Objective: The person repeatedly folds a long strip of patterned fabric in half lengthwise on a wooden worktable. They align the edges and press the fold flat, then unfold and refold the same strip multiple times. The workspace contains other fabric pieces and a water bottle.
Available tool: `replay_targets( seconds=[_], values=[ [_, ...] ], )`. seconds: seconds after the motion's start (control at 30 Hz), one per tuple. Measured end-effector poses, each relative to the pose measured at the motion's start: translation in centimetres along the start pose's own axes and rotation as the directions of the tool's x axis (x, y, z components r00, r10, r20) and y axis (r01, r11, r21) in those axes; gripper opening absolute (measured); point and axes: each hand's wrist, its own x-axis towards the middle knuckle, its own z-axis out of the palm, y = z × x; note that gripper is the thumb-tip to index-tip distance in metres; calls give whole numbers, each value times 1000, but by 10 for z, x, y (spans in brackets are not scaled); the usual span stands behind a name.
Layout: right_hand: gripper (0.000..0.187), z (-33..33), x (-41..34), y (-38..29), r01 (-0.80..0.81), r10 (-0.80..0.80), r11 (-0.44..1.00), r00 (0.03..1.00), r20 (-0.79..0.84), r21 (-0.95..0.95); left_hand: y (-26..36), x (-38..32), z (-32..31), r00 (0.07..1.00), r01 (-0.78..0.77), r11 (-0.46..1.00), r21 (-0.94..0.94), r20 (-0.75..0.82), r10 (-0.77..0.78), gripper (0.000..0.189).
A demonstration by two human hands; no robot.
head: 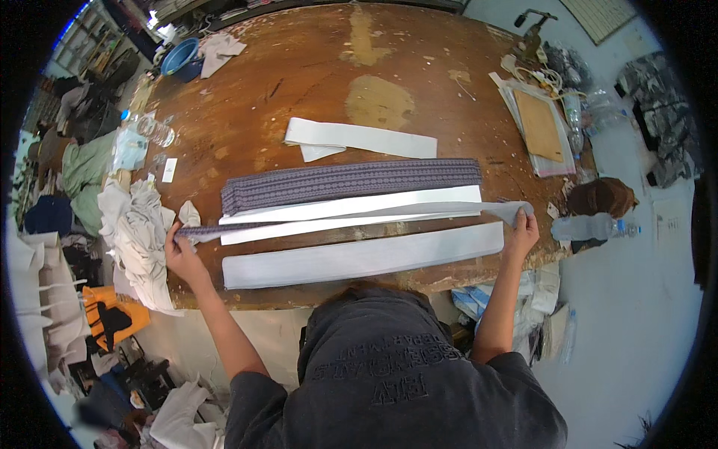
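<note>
A long patterned fabric strip with a pale grey reverse (pixel 392 211) is stretched between my two hands, above the table. My left hand (pixel 184 255) pinches its patterned end, beside a heap of cream cloth (pixel 140 224). Its pale end is between the fingers of my right hand (pixel 523 230). Beneath the strip lie white strips (pixel 359 205), against a stack of dark patterned fabric strips (pixel 353 182). Nearer my body lies a stack of pale grey strips (pixel 364 255). A folded white band (pixel 364 137) lies beyond the patterned stack.
The worn wooden table (pixel 269 56) carries a blue basin (pixel 182 59) and a plastic bottle (pixel 157 130) at left. At right are a brown card (pixel 538 124) on papers, a brown cloth item (pixel 600 197) and a water bottle (pixel 583 227) at the edge.
</note>
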Motion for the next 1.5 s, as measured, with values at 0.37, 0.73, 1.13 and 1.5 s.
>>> replay_targets(
  seconds=[0.37,0.73,1.13,1.5],
  values=[
    [21,-78,-5,51,-50,41,911,999,-30,-409,-10,-73,-3,972,231,964,133,16,-235,36],
    [24,-66,-6,73,-30,32,660,999,-12,-751,-33,-85,-42,983,104,927,361,107,-152,35],
    [28,-47,-10,68,-24,6,549,1000,-25,-835,-45,-96,-44,978,117,910,397,113,-175,34],
    [29,-42,-13,66,-90,48,520,996,-76,-849,-46,-76,-44,979,33,897,440,168,-119,35]
  ],
)
